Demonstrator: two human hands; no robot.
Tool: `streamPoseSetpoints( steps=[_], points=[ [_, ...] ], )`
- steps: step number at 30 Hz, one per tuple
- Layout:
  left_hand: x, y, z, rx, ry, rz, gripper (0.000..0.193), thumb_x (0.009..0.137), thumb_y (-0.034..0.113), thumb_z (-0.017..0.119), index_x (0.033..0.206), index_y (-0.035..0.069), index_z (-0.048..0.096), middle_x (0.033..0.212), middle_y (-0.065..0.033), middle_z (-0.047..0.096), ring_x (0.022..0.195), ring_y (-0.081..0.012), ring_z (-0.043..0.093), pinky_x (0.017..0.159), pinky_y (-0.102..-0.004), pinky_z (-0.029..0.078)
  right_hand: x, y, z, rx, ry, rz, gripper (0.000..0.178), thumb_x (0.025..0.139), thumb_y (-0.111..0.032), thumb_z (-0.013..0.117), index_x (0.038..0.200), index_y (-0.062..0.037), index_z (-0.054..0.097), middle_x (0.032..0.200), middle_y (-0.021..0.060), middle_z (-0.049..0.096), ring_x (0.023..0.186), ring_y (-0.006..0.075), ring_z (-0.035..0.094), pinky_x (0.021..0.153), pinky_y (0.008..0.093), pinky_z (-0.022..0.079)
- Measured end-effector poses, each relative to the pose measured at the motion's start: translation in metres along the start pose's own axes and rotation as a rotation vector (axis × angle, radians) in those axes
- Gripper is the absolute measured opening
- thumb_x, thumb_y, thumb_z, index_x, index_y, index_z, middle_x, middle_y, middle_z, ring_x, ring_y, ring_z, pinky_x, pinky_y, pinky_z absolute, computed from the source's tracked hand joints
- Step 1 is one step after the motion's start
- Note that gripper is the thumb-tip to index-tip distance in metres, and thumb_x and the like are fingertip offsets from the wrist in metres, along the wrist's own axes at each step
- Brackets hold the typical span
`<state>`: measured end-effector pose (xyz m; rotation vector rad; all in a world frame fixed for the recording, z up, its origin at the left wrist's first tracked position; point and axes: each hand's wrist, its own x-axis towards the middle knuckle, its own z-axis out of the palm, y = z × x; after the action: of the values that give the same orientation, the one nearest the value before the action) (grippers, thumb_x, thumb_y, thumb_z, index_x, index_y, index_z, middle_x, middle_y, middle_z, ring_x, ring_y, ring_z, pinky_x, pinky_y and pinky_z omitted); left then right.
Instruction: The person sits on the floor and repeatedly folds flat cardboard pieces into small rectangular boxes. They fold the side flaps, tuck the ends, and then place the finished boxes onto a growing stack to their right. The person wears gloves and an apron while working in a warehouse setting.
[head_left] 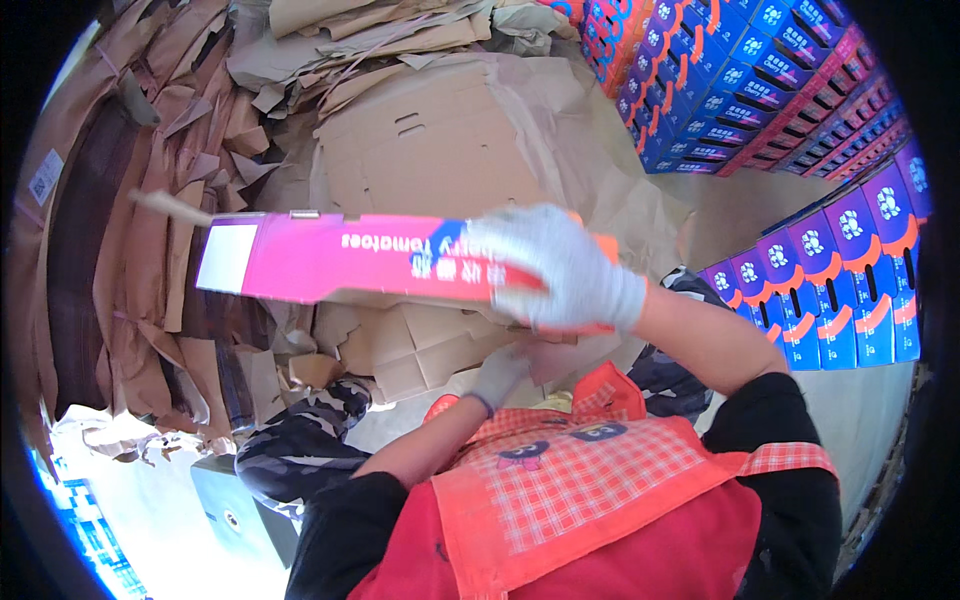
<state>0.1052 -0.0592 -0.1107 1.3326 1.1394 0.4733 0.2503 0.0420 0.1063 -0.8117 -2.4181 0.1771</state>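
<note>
A pink and purple printed cardboard box [370,258] is held up in front of me, its long printed side facing up at me and one white patch at its left end. My right hand [580,265], in a white knit glove, grips the box near its right end, fingers wrapped over the edge. Lower down, my left hand [505,375], also gloved, is just under the box's near side. Its fingers are smeared by motion and partly hidden. Below the box lies a piece of folded plain brown cardboard [420,345].
Flat brown cardboard sheets [420,150] lie ahead. Torn brown paper and stacked cardboard [190,200] pile up at the left. Blue and pink cartons [730,90] are stacked at the far right, with a row of purple-blue boxes [840,270] nearer. A grey box [240,510] stands lower left.
</note>
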Motion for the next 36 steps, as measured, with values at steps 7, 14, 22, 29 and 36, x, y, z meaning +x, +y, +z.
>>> streamPoseSetpoints(
  steps=[7, 14, 22, 29, 36],
  points=[
    [-0.043, 0.19, -0.08, 1.318, 0.478, 0.78, 0.088, 0.064, 0.061, 0.072, 0.123, -0.002, 0.055, 0.131, -0.0195, 0.052, 0.131, -0.0373, 0.04, 0.108, -0.0672, 0.019, 0.01, 0.047, 0.042, 0.425, 0.7, 0.538, 0.039, 0.082, -0.012, 0.072, 0.118, -0.0042, 0.057, 0.129, 0.0186, 0.059, 0.11, 0.0285, 0.063, 0.086, 0.0347, 0.05],
    [0.035, 0.217, -0.128, 1.406, 0.275, 0.666, 0.097, 0.052, 0.089, 0.062, 0.095, 0.002, 0.062, 0.091, -0.0151, 0.06, 0.09, -0.0274, 0.058, 0.085, -0.0382, 0.04, -0.012, 0.047, 0.007, 0.014, 0.342, 0.479, 0.036, 0.084, -0.012, 0.068, 0.118, -0.0028, 0.057, 0.113, 0.0203, 0.064, 0.092, 0.0286, 0.067, 0.078, 0.0347, 0.052],
    [0.025, 0.213, -0.132, 1.272, 0.3, 0.718, 0.092, 0.051, 0.08, 0.07, 0.093, -0.001, 0.061, 0.089, -0.0143, 0.058, 0.089, -0.0304, 0.057, 0.085, -0.0396, 0.042, -0.003, 0.067, -0.031, -0.295, -0.016, 0.329, 0.028, 0.089, -0.025, 0.06, 0.068, -0.0073, 0.062, 0.066, 0.0108, 0.064, 0.061, 0.0331, 0.062, 0.055, 0.0432, 0.048],
    [0.013, 0.196, -0.126, 1.169, 0.324, 0.687, 0.092, 0.05, 0.075, 0.073, 0.098, -0.003, 0.06, 0.092, -0.0169, 0.057, 0.091, -0.0322, 0.057, 0.091, -0.0403, 0.042, 0.045, 0.065, 0.017, -0.459, -0.27, 0.256, 0.027, 0.09, -0.029, 0.054, 0.076, -0.0078, 0.063, 0.078, 0.0153, 0.067, 0.074, 0.0354, 0.065, 0.065, 0.0453, 0.05],
    [0.005, 0.178, -0.139, 0.487, 0.585, 0.841, 0.09, 0.075, 0.031, 0.08, 0.146, 0.001, 0.034, 0.144, -0.0221, 0.044, 0.132, -0.0329, 0.045, 0.11, -0.0391, 0.036, 0.052, 0.024, 0.015, 0.004, -0.285, 0.402, 0.035, 0.079, -0.035, 0.063, 0.105, -0.011, 0.063, 0.101, 0.015, 0.068, 0.095, 0.0358, 0.064, 0.082, 0.0459, 0.05]
  ],
)
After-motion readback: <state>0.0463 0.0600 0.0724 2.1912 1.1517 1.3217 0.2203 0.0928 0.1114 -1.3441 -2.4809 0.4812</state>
